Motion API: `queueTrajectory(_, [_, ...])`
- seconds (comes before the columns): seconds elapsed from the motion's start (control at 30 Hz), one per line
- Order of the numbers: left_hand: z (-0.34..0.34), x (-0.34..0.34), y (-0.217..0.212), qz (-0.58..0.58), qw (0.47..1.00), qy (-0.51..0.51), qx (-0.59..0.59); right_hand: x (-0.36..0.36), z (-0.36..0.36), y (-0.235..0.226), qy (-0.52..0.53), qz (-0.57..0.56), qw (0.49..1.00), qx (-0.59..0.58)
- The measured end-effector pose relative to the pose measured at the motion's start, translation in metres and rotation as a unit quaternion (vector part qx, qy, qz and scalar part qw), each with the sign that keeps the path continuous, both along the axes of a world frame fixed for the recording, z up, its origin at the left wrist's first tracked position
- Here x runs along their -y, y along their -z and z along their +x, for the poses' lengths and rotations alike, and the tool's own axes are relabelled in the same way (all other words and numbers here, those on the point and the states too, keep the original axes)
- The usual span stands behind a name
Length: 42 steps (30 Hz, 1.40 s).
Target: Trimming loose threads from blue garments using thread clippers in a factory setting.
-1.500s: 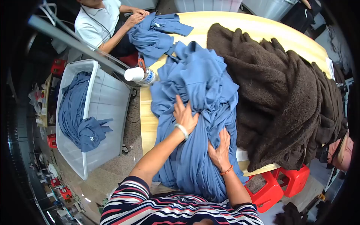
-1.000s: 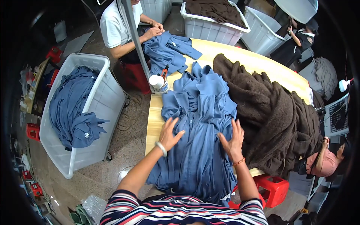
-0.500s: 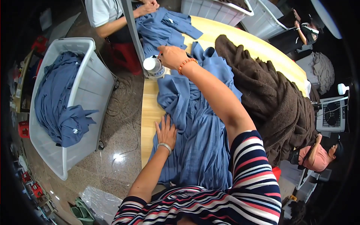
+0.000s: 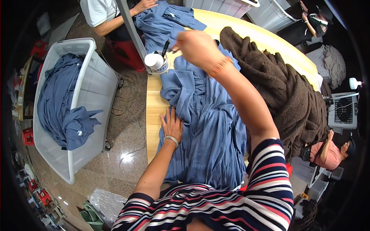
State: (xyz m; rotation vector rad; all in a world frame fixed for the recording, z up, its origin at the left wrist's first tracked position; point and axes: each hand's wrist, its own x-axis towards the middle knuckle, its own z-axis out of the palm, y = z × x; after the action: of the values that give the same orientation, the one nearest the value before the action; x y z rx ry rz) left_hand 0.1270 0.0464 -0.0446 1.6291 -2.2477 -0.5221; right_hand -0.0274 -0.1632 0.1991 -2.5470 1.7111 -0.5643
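A blue garment (image 4: 212,127) lies spread and wrinkled on the wooden table before me. My left hand (image 4: 172,126) is flat on its left edge, fingers stretched out. Above the garment's far part, my right hand (image 4: 196,48) is blurred by motion. Its fingers look closed, with a small dark bit at the tips that I cannot make out. Just left of that hand stands a clear cup (image 4: 163,66) with a black-handled tool (image 4: 165,47) sticking up. Beside the cup is a white round lid or cap (image 4: 153,61).
Brown fabric (image 4: 277,92) is heaped on the table (image 4: 296,57) at right. Another blue garment (image 4: 163,23) lies at the far end by a co-worker's hand (image 4: 145,5). A grey post (image 4: 133,29) rises at the far left edge. A white wheeled bin (image 4: 92,84) holds blue clothes.
My right hand has moved right, away from the cup, and the black-handled tool in the cup now shows. My left hand stays on the garment.
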Motion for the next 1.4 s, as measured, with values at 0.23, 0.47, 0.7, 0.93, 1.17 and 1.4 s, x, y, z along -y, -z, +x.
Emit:
queueTrajectory(0.23, [0.045, -0.033, -0.003, -0.04, 0.997, 0.027, -0.061, -0.214, -0.067, 0.038, 0.145, 0.058, 0.941, 0.302])
queueTrajectory(0.47, [0.027, -0.067, -0.058, -0.005, 0.978, -0.046, -0.205, -0.303, -0.042, 0.081, 0.24, 0.18, 0.945, 0.132])
queueTrajectory(0.7, [-0.012, 0.011, -0.053, 0.012, 0.941, -0.053, -0.333, -0.288, -0.042, 0.084, 0.263, 0.223, 0.935, 0.078])
queueTrajectory(0.93, [-0.047, -0.023, -0.093, -0.163, 0.946, 0.132, -0.246, -0.257, -0.036, 0.041, 0.22, 0.337, 0.723, 0.562])
queueTrajectory(1.17, [-0.041, -0.028, -0.083, -0.044, 0.958, 0.113, -0.261, -0.145, -0.005, 0.134, 0.105, 0.337, 0.766, 0.538])
queueTrajectory(1.4, [-0.02, -0.006, -0.05, 0.282, 0.796, -0.275, -0.46, -0.141, -0.04, 0.184, 0.216, 0.299, 0.726, 0.58])
